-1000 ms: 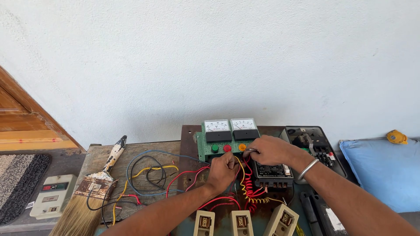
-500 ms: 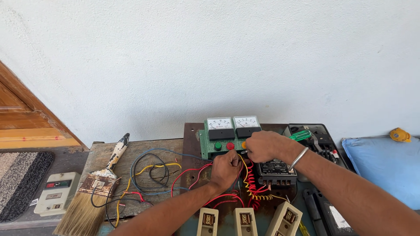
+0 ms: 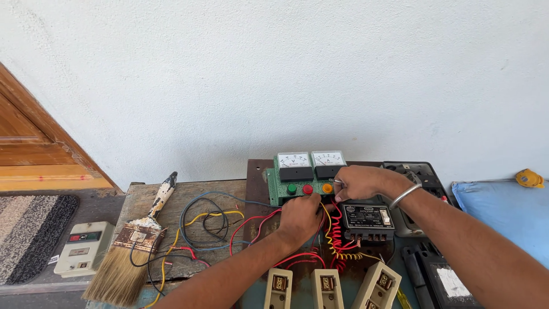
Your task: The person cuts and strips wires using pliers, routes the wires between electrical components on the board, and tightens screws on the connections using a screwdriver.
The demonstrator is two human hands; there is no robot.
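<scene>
A green panel (image 3: 280, 189) with two white meters and green, red and orange buttons stands at the back of a wooden board. My left hand (image 3: 300, 217) is curled just below the red button, among red wires (image 3: 251, 226), and seems to pinch one. My right hand (image 3: 357, 182) is closed at the panel's right end beside the orange button, gripping a thin metal piece there. A metal bangle circles that wrist. Under my right hand lies a black relay box (image 3: 367, 218), next to coiled red and yellow wires (image 3: 337, 243).
A worn paintbrush (image 3: 137, 240) lies at the left among loose blue, yellow and black wires. A beige switch box (image 3: 84, 247) lies on the floor beside a mat. Three cream fuse holders (image 3: 326, 286) stand near the front edge. A blue cushion (image 3: 503, 212) lies at right.
The view has shifted slightly. Both hands stay at the green panel with only small finger movements around the buttons and wires.
</scene>
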